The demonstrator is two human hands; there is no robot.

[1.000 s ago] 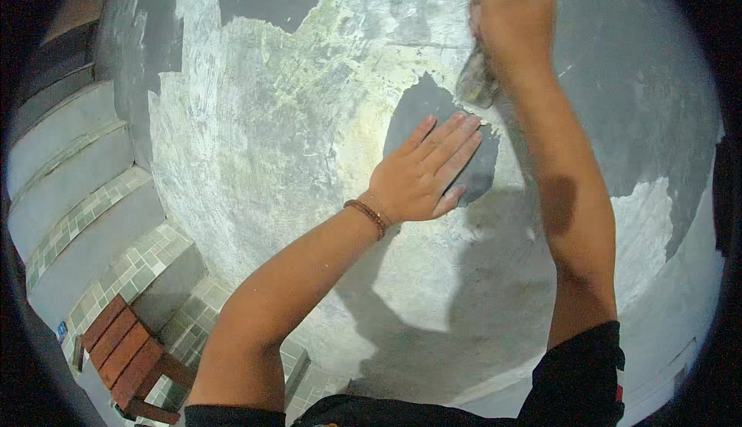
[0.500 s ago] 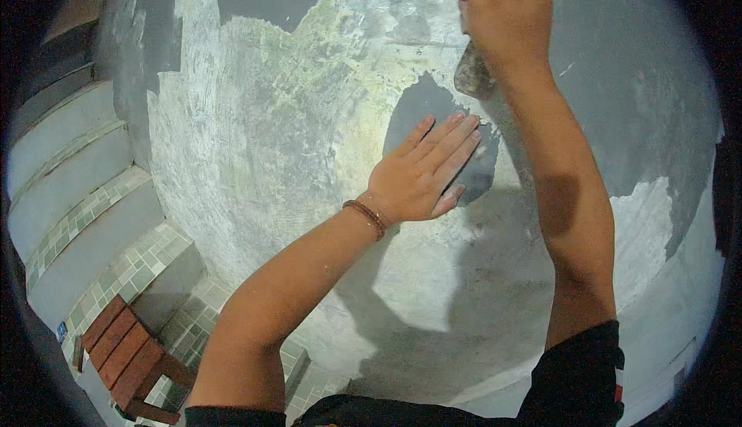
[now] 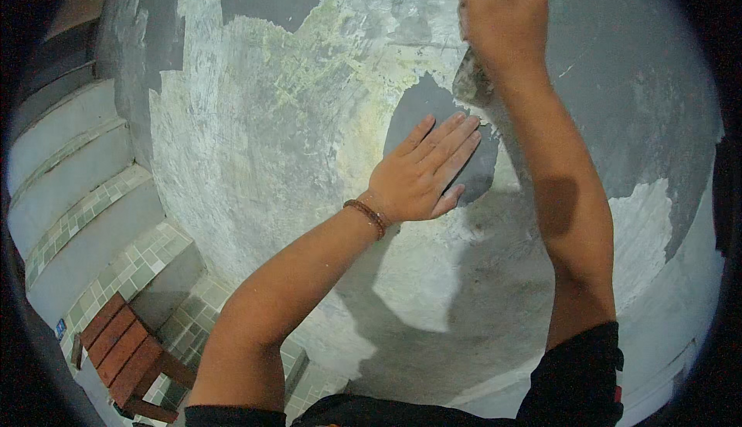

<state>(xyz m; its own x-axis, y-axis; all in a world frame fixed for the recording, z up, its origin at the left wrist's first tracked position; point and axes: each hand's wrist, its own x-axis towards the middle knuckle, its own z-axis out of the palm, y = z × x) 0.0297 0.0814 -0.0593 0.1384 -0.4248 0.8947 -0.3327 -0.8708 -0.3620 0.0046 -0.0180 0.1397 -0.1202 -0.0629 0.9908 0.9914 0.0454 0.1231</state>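
In front of me is a wall with patches of dark grey paint and bare, pale, scraped plaster. My left hand lies flat on it, fingers outstretched, partly over a small island of dark grey paint. White dust coats its fingertips. Higher and to the right, my right hand is closed round a scraper, whose dirty metal blade points downward at the paint island's upper right edge. The hand hides most of the scraper's handle.
At the left, steps with green tile treads climb away along the wall. A brown wooden slatted stool stands at the lower left, beside the lowest steps. More dark grey paint covers the wall at the right.
My right hand and the scraper have shifted slightly left, the blade a little lower against the paint edge. My left hand stays in place.
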